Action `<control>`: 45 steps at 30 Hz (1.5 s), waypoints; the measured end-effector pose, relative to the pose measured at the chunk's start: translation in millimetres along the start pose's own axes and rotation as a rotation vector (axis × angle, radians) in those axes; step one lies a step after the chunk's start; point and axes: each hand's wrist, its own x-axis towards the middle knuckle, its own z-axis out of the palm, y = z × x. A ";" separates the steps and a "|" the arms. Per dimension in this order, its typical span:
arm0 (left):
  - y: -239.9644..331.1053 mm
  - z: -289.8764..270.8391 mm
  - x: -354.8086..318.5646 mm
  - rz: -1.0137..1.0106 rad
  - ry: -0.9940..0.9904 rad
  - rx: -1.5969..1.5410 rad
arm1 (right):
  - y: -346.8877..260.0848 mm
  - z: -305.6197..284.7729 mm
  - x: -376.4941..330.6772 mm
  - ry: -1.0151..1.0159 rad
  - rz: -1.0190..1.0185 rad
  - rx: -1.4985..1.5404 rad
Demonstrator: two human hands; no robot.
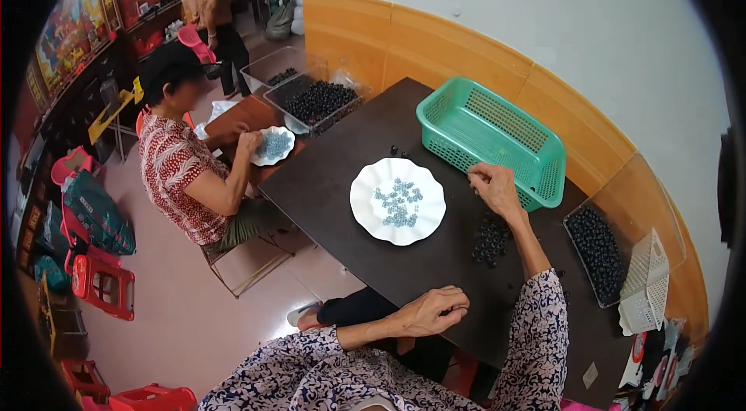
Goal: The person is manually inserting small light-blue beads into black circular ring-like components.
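The right hand point(493, 187) rests on the dark counter point(342, 178) beside the near wall of the green basket point(497, 135), fingers pinched together; whether they hold a bead I cannot tell. The left hand point(431, 311) lies loosely curled at the near edge, holding nothing visible. A pile of dark beads point(489, 240) sits just near of the right hand, with the white plate point(398, 201) of bluish pieces to its left. The loose beads are round and could roll off the counter if a sleeve or wrist sweeps through them; reaching across could also nudge the plate.
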 end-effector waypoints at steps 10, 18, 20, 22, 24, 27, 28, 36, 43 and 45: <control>-1.6 0.2 -0.8 0.056 0.098 0.039 | 16.4 -48.0 -62.0 -0.055 0.047 0.046; -3.4 2.5 9.8 0.002 0.024 0.017 | 90.8 -96.6 -136.6 0.150 0.226 -0.254; -5.0 3.4 9.0 -0.018 0.045 0.010 | 89.5 -92.1 -139.2 0.121 0.235 -0.247; -6.1 2.4 8.3 -0.028 0.034 0.015 | 82.6 -84.9 -136.9 0.042 0.245 -0.260; -5.7 2.8 8.2 -0.033 0.022 0.019 | 88.2 -74.9 -133.4 0.018 0.194 -0.247; -5.5 2.4 7.0 -0.059 0.028 0.029 | 84.2 -59.8 -124.9 -0.007 0.101 -0.203; -6.3 2.2 7.3 -0.049 0.028 0.037 | 84.0 -57.2 -122.6 -0.034 0.073 -0.218; -13.5 1.1 9.1 0.034 0.043 0.060 | 83.3 -50.7 -128.1 -0.083 0.196 -0.244; -3.5 -15.6 14.3 -0.334 0.120 -0.345 | 18.3 -46.1 -147.7 -0.035 0.279 0.384; -3.7 -21.2 23.4 -0.361 0.215 -0.496 | -3.9 -38.3 -152.0 -0.049 0.273 0.496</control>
